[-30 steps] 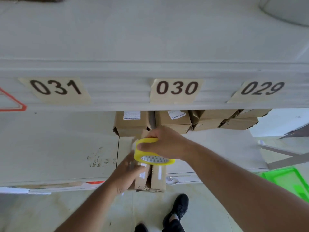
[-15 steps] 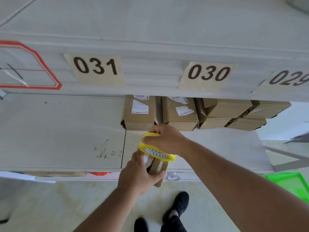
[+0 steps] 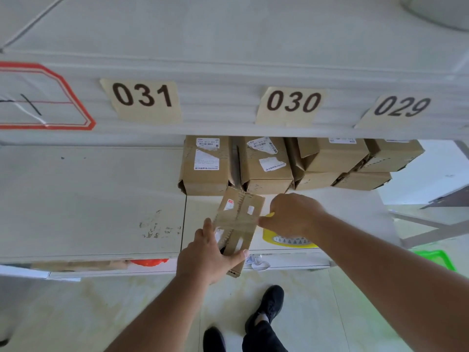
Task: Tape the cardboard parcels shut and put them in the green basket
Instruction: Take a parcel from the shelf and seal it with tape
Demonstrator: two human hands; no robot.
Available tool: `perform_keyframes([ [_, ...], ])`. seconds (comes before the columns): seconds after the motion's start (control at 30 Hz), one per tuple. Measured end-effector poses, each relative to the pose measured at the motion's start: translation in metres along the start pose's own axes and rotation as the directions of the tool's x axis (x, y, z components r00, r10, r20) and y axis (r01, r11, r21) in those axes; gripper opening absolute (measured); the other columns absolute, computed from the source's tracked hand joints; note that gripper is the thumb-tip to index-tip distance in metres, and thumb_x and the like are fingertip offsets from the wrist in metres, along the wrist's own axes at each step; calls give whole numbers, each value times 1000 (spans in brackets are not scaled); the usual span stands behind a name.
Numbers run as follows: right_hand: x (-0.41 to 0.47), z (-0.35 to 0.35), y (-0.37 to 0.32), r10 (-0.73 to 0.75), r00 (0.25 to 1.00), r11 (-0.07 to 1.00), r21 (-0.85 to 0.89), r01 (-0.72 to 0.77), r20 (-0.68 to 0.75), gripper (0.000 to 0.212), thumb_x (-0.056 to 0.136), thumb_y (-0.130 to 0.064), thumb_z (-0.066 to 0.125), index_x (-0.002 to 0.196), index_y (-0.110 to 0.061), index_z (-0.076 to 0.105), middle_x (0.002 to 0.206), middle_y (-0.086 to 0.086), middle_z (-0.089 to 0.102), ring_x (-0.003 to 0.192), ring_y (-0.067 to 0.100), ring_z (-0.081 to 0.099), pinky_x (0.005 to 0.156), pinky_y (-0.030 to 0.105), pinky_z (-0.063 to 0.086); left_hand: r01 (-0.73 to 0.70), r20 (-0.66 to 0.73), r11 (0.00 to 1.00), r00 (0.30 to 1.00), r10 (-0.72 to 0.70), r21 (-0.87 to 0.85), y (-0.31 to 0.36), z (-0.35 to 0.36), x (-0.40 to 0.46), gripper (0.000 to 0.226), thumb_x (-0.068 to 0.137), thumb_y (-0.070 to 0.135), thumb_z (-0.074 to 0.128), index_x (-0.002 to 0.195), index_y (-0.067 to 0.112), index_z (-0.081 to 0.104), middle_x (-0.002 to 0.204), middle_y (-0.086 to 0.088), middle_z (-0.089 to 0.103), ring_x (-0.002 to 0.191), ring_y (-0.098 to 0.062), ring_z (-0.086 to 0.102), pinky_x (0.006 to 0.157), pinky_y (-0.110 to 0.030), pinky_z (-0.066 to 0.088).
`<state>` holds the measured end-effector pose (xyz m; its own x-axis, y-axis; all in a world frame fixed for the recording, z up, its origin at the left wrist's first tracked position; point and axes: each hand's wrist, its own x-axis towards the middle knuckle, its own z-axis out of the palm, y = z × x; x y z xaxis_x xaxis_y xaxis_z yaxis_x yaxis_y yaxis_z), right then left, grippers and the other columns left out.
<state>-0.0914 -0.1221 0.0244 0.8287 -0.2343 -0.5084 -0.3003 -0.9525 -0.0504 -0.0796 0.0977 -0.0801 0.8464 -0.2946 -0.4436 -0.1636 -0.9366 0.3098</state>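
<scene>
A small cardboard parcel (image 3: pixel 238 219) lies on the white shelf (image 3: pixel 101 204), its near end over the shelf's front edge. My left hand (image 3: pixel 210 255) grips that near end, thumb on one side and fingers on the other. My right hand (image 3: pixel 291 217) holds a yellow tape roll (image 3: pixel 286 240) just right of the parcel, and a clear strip of tape runs across the parcel's top. The green basket (image 3: pixel 436 259) shows at the lower right on the floor, mostly hidden by my right arm.
Several larger cardboard boxes (image 3: pixel 266 166) with white labels stand at the shelf's back, under an upper shelf tagged 031, 030 and 029. My black shoes (image 3: pixel 266 306) stand on the pale floor below. A grey frame (image 3: pixel 431 222) stands at the right.
My right hand has carried the tape roll from above the parcel to its right side, pulling tape across. The parcel now lies flatter, its top showing. The camera tilted slightly.
</scene>
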Motion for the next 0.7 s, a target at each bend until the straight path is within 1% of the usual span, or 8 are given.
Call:
perform_keyframes([
  [0.07, -2, 11, 5, 22, 1000, 999, 32, -22, 10, 58, 90, -77, 47, 108, -25, 65, 99, -7, 66, 93, 17, 62, 75, 35, 51, -2, -3, 1000, 1000, 2, 10, 1, 1, 0, 140, 54, 107, 38, 160, 24, -3, 153, -5, 41, 124, -26, 60, 89, -44, 57],
  [0.1, -4, 14, 7, 27, 1000, 999, 43, -27, 13, 59, 90, -77, 46, 110, -25, 65, 102, -7, 67, 94, 17, 62, 75, 34, 51, -4, -3, 1000, 1000, 4, 15, 1, 1, 0, 141, 54, 107, 37, 160, 24, -3, 153, -5, 41, 124, -26, 60, 89, -44, 57],
  [0.23, -7, 25, 10, 38, 999, 998, 59, -38, -2, 63, 89, -80, 45, 110, -24, 67, 104, -5, 68, 96, 19, 64, 81, 35, 54, -2, -1, 1000, 1000, 2, 17, 1, 0, -2, 145, 50, 109, 34, 160, 24, -4, 154, -5, 40, 126, -26, 59, 89, -44, 58],
  [0.37, -3, 39, 12, 46, 999, 998, 39, -45, -14, 63, 91, -80, 46, 114, -24, 65, 104, -5, 67, 96, 19, 62, 77, 33, 51, 4, 11, 1000, 1000, -4, 8, 2, -1, -5, 144, 51, 108, 36, 160, 24, -6, 157, -4, 37, 130, -25, 57, 93, -43, 56],
  [0.47, 3, 54, 13, 65, 998, 997, 39, -65, -8, 63, 90, -81, 46, 112, -25, 65, 100, -7, 65, 92, 19, 60, 73, 33, 49, 11, 14, 1000, 1000, -11, 4, 1, 1, -5, 143, 51, 108, 36, 160, 27, -8, 159, -3, 35, 132, -25, 55, 95, -44, 55],
  [0.6, 11, 71, 14, 104, 995, 986, 130, -104, 7, 65, 87, -84, 45, 107, -26, 66, 98, -8, 67, 92, 18, 64, 75, 32, 52, 25, 50, 999, 998, -24, -26, 2, -2, -2, 141, 55, 106, 41, 159, 30, -15, 160, -2, 33, 133, -25, 55, 94, -43, 55],
  [0.67, 13, 73, 14, 105, 994, 983, 151, -106, 11, 65, 87, -85, 44, 106, -26, 67, 98, -8, 67, 92, 18, 64, 74, 32, 52, 27, 58, 999, 998, -25, -37, 3, -5, -1, 139, 59, 104, 42, 158, 31, -25, 165, -2, 24, 137, -26, 51, 96, -44, 53],
  [0.7, 14, 73, 14, 103, 995, 984, 147, -103, 14, 65, 87, -85, 44, 107, -27, 66, 99, -8, 67, 93, 18, 63, 74, 32, 51, -3, 37, 1000, 999, 3, 1, 3, -5, -2, 136, 62, 103, 39, 156, 31, -29, 169, -2, 12, 144, -29, 42, 103, -47, 49],
])
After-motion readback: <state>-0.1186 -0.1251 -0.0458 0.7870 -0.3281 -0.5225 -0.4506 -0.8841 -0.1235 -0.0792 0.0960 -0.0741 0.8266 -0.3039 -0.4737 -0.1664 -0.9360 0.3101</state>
